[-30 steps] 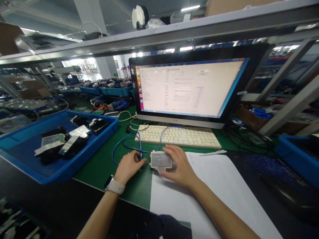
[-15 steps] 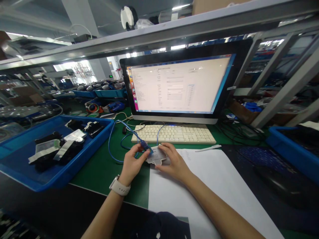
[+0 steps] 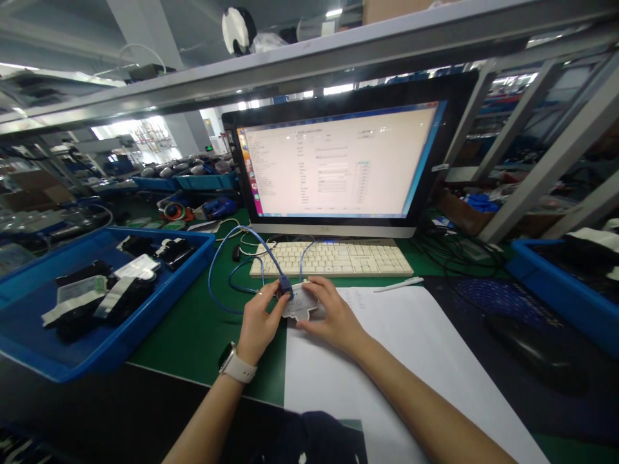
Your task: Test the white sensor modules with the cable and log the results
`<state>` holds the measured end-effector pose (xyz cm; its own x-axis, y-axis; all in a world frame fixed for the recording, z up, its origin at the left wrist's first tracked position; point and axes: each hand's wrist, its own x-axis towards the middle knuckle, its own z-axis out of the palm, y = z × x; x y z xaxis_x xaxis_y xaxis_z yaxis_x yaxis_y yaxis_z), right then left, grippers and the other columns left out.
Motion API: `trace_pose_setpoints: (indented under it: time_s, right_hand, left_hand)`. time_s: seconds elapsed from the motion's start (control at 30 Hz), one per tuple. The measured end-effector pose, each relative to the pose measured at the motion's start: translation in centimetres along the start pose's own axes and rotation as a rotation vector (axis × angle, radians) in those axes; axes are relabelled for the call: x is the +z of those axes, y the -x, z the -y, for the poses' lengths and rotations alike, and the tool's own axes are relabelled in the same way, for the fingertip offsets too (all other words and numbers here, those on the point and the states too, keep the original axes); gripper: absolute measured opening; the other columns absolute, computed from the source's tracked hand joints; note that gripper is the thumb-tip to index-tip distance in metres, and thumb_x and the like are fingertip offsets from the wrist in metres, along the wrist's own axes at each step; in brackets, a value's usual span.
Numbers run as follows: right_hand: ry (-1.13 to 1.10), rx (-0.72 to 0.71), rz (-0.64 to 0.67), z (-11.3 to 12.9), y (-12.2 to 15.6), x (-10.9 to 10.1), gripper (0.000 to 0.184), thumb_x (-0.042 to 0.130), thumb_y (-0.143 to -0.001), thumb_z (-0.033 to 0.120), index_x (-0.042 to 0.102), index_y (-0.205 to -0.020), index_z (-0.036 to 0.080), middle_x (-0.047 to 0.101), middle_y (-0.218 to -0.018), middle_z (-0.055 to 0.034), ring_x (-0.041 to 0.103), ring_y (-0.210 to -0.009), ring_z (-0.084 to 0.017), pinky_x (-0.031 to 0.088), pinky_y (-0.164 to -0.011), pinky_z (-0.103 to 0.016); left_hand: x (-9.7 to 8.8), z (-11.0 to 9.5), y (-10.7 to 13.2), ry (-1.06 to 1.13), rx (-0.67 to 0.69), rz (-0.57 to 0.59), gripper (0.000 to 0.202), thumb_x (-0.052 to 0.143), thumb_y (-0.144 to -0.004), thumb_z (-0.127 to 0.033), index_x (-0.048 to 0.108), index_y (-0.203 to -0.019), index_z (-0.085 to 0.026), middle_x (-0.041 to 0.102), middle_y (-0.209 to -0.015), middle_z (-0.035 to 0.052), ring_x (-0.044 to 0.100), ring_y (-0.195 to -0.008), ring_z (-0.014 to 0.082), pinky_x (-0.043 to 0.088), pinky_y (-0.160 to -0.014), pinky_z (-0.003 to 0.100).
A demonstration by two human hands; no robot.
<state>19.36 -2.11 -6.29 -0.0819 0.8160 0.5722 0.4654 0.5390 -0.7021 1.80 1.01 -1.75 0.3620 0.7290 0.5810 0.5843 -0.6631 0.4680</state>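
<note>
A small white plastic device (image 3: 298, 303) is tilted up off the green mat in front of the keyboard (image 3: 331, 258). My right hand (image 3: 333, 316) grips it from the right side. My left hand (image 3: 258, 322), with a white watch on the wrist, pinches the plug of a blue cable (image 3: 283, 285) against the device's left edge. The blue cable (image 3: 232, 254) loops up and back toward the monitor (image 3: 333, 161).
A blue tray (image 3: 97, 348) with black and white parts sits at the left. White paper (image 3: 387, 361) lies under my right forearm, a white pen (image 3: 399, 283) beside it. A black mouse (image 3: 536, 354) and another blue bin (image 3: 556, 290) stand at the right. A shelf runs overhead.
My left hand picked up the blue cable's plug and brought it to the device. My right hand lifted and tilted the device, which lay flat before.
</note>
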Motion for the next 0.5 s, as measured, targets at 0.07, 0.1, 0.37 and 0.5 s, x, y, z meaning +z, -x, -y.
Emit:
trace_pose_setpoints:
  time_s: [0.07,0.1,0.37,0.5]
  right_hand:
    - [-0.012,0.025,0.015,0.4,0.0,-0.3,0.066,0.072,-0.067,0.032,0.043,-0.125,0.02,0.039,-0.13,-0.0118,0.04,-0.123,-0.023,0.037,-0.104,-0.04]
    - [-0.023,0.045,0.019,0.6,0.0,-0.7,0.067,0.071,-0.069,0.035,0.042,-0.127,0.021,0.038,-0.131,-0.0114,0.039,-0.124,-0.023,0.035,-0.104,-0.041]
    - [0.156,0.123,-0.295,1.0,3.9,-12.2,0.043,0.05,-0.087,0.037,0.042,-0.129,0.027,0.042,-0.132,-0.0074,0.045,-0.119,-0.02,0.045,-0.095,-0.036]
    - [0.786,0.224,-0.455,-2.9,10.2,-19.7,0.048,0.045,-0.084,0.053,0.053,-0.118,0.021,0.052,-0.12,-0.0112,0.048,-0.113,-0.03,0.037,-0.098,-0.051]
  left_hand:
    - [0.2,0.1,0.3,-0.001,0.035,-0.002,0.023,0.049,-0.089,-0.028,0.059,-0.106,-0.015,0.063,-0.105,0.0077,0.06,-0.097,0.0169,0.047,-0.086,0.027]
    - [0.2,0.2,0.4,-0.006,0.07,-0.008,0.023,0.049,-0.089,-0.025,0.059,-0.107,-0.016,0.062,-0.108,0.0075,0.059,-0.099,0.0167,0.046,-0.088,0.027]
    - [0.6,0.7,1.0,-0.132,0.279,-0.057,0.03,0.05,-0.087,-0.012,0.052,-0.116,-0.019,0.061,-0.112,0.0044,0.056,-0.107,0.0129,0.044,-0.096,0.023]
    - [0.9,0.9,1.0,-0.145,0.322,-0.094,0.028,0.05,-0.087,-0.012,0.052,-0.114,-0.018,0.061,-0.111,0.0035,0.057,-0.105,0.0117,0.045,-0.095,0.022]
